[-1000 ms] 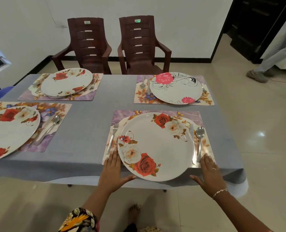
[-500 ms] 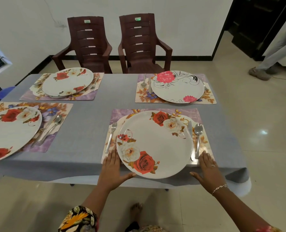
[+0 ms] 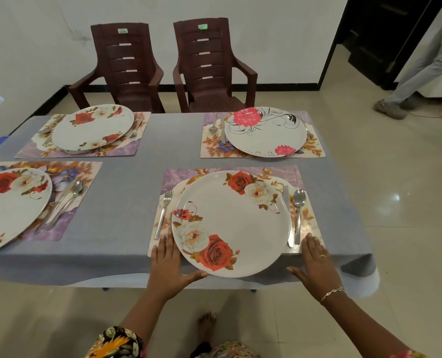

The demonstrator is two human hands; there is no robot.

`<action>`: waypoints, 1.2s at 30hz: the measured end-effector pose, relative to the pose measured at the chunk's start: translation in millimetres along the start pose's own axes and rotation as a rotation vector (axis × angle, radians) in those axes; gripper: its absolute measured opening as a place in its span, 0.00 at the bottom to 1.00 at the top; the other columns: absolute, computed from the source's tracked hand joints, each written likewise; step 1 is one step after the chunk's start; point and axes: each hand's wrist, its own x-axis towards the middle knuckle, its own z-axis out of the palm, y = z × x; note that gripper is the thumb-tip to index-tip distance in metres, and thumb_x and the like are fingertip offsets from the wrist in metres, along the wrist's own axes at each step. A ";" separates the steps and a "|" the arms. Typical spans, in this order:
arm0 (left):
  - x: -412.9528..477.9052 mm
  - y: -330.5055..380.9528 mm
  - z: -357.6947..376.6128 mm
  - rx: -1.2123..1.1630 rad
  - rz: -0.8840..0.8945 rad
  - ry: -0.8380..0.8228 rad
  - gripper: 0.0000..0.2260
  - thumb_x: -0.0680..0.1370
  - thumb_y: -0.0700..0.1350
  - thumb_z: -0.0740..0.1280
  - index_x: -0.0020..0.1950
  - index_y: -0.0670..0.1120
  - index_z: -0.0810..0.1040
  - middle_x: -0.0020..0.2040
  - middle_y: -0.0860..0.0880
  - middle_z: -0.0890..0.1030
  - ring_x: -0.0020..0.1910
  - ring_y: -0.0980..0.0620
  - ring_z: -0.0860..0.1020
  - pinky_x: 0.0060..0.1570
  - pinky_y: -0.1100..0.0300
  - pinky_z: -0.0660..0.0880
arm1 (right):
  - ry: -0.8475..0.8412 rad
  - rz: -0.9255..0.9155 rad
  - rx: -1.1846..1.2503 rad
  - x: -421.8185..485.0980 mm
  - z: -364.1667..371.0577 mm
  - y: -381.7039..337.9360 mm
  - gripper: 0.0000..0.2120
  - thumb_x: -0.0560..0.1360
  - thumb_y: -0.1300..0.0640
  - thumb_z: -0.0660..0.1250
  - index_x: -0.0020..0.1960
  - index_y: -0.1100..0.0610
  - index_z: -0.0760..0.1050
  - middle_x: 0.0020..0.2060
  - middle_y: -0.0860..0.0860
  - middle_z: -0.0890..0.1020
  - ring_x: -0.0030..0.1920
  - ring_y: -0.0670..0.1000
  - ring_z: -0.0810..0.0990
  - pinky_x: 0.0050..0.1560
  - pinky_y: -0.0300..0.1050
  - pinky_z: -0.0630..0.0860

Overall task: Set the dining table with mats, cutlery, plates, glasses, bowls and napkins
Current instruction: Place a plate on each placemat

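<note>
Laid: mats [image 3: 292, 174], plates [image 3: 265, 133], cutlery [image 3: 298, 202]. Unseen: glasses, bowls, napkins. Straight fingers [image 3: 168, 245] of left hand [image 3: 167, 266] and right hand [image 3: 316, 264] flanked nearest plate [image 3: 230, 223], gripping nothing.

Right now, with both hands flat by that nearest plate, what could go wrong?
The nearest plate juts past its mat toward the table edge; a pull from the left hand or right hand might tip it off. The knife and spoon lie close by the plate's right rim, so sliding the mat could scatter them.
</note>
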 end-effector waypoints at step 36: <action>14.2 35.8 -9.2 0.155 -0.189 0.028 0.31 0.75 0.65 0.59 0.75 0.54 0.59 0.74 0.39 0.61 0.73 0.34 0.58 0.66 0.33 0.57 | 0.092 -0.447 0.025 64.2 -25.9 -37.2 0.26 0.72 0.46 0.51 0.59 0.57 0.78 0.60 0.57 0.78 0.63 0.63 0.74 0.62 0.55 0.60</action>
